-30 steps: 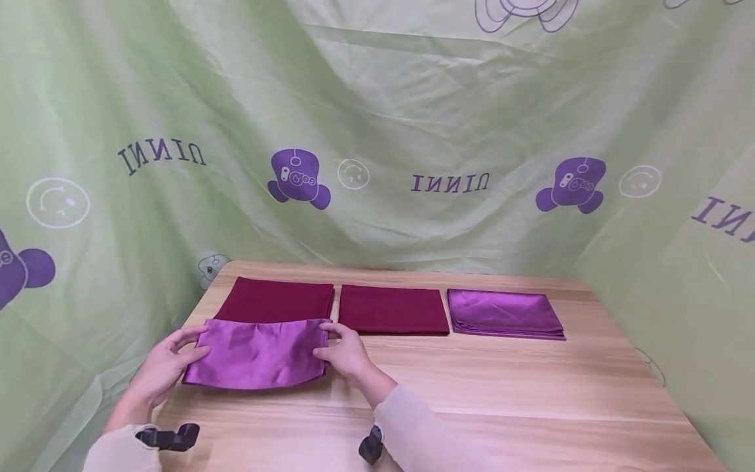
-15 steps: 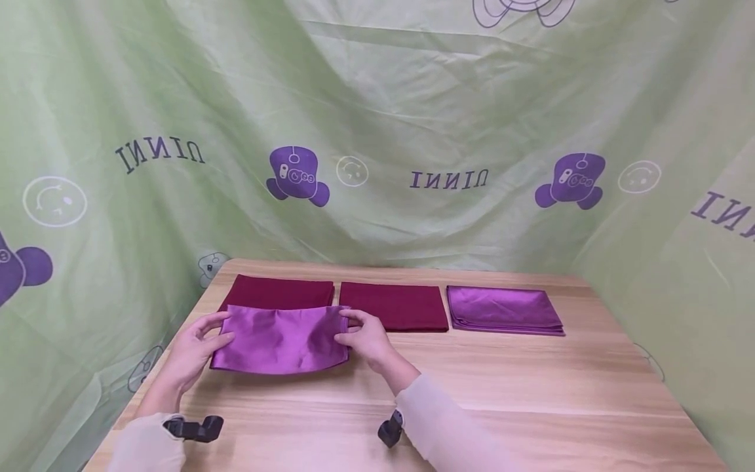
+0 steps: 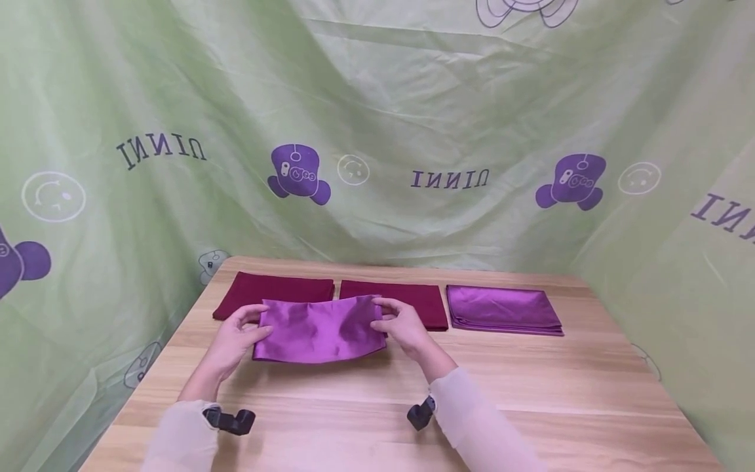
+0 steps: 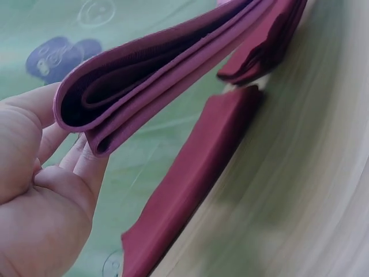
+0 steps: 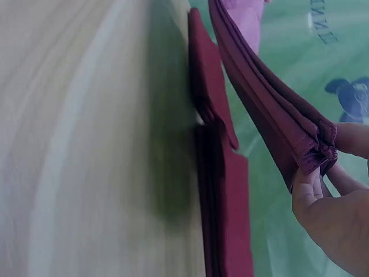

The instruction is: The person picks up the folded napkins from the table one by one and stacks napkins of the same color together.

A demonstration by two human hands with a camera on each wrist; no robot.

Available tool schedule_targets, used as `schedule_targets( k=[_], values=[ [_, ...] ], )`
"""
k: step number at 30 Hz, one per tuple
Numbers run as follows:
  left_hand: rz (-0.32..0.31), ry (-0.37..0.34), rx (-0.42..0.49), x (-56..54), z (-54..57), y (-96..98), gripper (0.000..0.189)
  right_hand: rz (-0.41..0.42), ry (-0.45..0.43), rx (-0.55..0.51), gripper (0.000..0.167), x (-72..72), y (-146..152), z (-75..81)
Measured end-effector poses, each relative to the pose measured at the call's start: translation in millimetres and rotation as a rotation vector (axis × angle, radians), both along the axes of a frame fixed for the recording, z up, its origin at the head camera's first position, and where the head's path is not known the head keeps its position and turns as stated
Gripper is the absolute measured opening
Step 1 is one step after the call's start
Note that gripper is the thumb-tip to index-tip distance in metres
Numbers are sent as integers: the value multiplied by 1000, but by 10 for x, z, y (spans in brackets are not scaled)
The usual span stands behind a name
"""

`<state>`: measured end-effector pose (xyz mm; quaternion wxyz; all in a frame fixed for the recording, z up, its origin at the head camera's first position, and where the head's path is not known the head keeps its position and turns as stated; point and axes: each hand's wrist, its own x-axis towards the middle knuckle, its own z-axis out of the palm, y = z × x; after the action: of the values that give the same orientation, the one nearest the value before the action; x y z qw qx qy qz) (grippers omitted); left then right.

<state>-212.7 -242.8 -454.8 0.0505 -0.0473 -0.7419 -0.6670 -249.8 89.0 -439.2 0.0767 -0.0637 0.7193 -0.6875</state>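
Between my two hands a folded, shiny purple satin cloth [image 3: 321, 333] is held raised off the tabletop. My left hand [image 3: 232, 341] pinches its left end, thumb in front. The right hand [image 3: 407, 328] grips the other end in the same way. In the left wrist view the stacked layers of the folded cloth [image 4: 155, 75] show at its edge; the right wrist view shows the layers of the cloth [image 5: 271, 109] gathered at the fingertips. Behind it lie two folded dark red cloths, the left one [image 3: 283, 288] and the middle one [image 3: 421, 305], both partly covered by it in the head view.
Another folded purple cloth [image 3: 504, 309] lies at the right end of the back row. The wooden table [image 3: 531, 400] has a green printed curtain [image 3: 377, 98] around its back and sides. Black wrist cameras [image 3: 232, 421] are worn on both wrists.
Both hands have carried the purple satin cloth to the right and a little farther back, from before the left dark red cloth towards the middle one. The back row has stayed put.
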Motion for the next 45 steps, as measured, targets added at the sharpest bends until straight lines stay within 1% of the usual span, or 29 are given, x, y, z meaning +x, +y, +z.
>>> schedule_targets(
  k=[3, 8, 12, 16, 18, 21, 22, 27, 28, 29, 30, 32, 38, 42, 45],
  values=[
    [-12, -21, -15, -55, 10, 130, 50, -15, -2, 1, 53, -26, 120, 36],
    [-13, -44, -22, -149, 44, 381, 49, -50, -7, 23, 53, -58, 347, 83],
    [-22, -50, -10, -221, 53, 642, 48, -58, -11, 50, 53, -72, 585, 84],
    [-36, -61, -31, -302, 25, 931, 47, -73, -24, 75, 54, -69, 837, 61],
    [-32, -60, -55, -351, 5, 1070, 45, -84, -26, 78, 55, -66, 963, 43],
    [-42, -54, -47, -418, 1, 1258, 44, -96, -27, 71, 57, -58, 1135, 40],
    [-52, -53, -47, -406, 54, 1322, 44, -98, -25, 63, 57, -56, 1191, 42],
    [-77, -51, 2, -498, 61, 1637, 43, -119, -14, 47, 59, -71, 1526, 29],
    [-80, -56, 15, -518, 58, 1705, 44, -121, -8, 45, 60, -76, 1597, 26],
    [-78, -56, 31, -567, 6, 1769, 44, -125, -4, 43, 60, -81, 1668, 24],
    [-82, -54, 40, -583, 1, 1836, 44, -129, 1, 42, 60, -83, 1734, 25],
    [-90, -50, 42, -614, -9, 1951, 45, -132, 10, 31, 61, -86, 1842, 24],
    [-114, -47, 3, -726, -61, 2280, 44, -146, 14, -13, 64, -83, 2108, 20],
    [-148, -55, 19, -788, -50, 2490, 45, -172, 12, -65, 64, -96, 2279, 3],
    [-168, -69, 31, -820, -32, 2642, 47, -202, 11, -117, 60, -110, 2405, -15]
  ],
)
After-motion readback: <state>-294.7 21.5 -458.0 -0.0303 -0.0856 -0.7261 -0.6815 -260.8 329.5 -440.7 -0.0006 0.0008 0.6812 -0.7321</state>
